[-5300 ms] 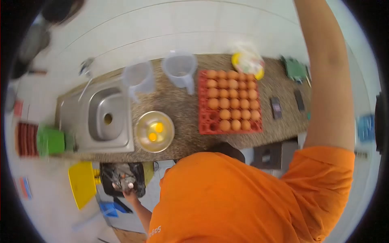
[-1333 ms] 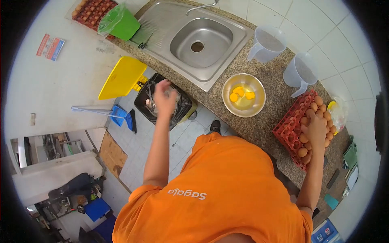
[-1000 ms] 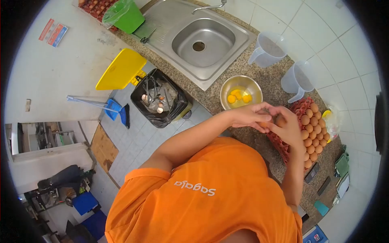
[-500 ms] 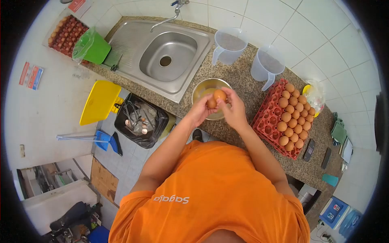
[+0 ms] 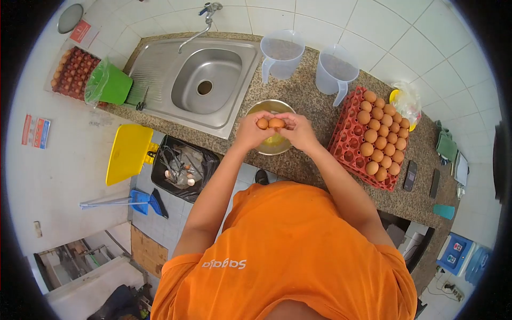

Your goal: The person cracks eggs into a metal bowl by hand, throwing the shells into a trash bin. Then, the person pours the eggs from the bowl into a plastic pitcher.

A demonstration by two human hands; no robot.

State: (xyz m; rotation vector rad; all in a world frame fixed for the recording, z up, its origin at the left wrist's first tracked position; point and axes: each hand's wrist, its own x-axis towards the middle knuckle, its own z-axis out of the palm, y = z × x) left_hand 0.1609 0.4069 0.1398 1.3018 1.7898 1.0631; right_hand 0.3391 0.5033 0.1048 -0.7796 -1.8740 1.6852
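Note:
Over a metal bowl [image 5: 257, 109] on the counter, both hands come together with two brown eggs side by side. My left hand [image 5: 251, 132] is closed on the left egg [image 5: 262, 124]. Fingers of my right hand [image 5: 302, 133] are wrapped round the right egg [image 5: 276, 122], which appears to touch the other one. Yellowish liquid [image 5: 275, 141] shows inside the bowl below the hands. Fingers hide part of both eggs and some of the bowl's rim.
Red egg trays [image 5: 346, 140] stacked with brown eggs stand at the right. Two plastic jugs [image 5: 284, 56] are behind the bowl, and a steel sink [image 5: 205, 80] lies left. Below the counter is a bin [image 5: 186, 168] with a black bag and eggshells. A phone [image 5: 410, 176] lies right.
The eggs have come level, side by side; before, the right one was higher and overlapped the left. The camera view has shifted slightly.

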